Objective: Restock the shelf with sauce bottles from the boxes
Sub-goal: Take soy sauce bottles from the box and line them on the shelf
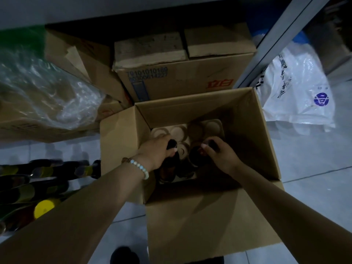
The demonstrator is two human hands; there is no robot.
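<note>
Pale tiled floor [314, 168], grout lines showing. The open cardboard box [190, 216] sits on it right in front of me, flaps up. Just behind it is a closed carton [181, 79] with blue numbers and red characters. To my left is a plastic-wrapped carton [38, 103]. Nearer me stands a cluster of dark bottles [38, 178], one with a yellow cap [44, 207]. To my right, a white plastic bag [297, 96] lies beside the box.

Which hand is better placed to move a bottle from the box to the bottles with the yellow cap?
Probably the left hand: it grips a bottle top by the box's left wall, nearest those bottles. The right hand, gripping another bottle top, would cross over.
</note>
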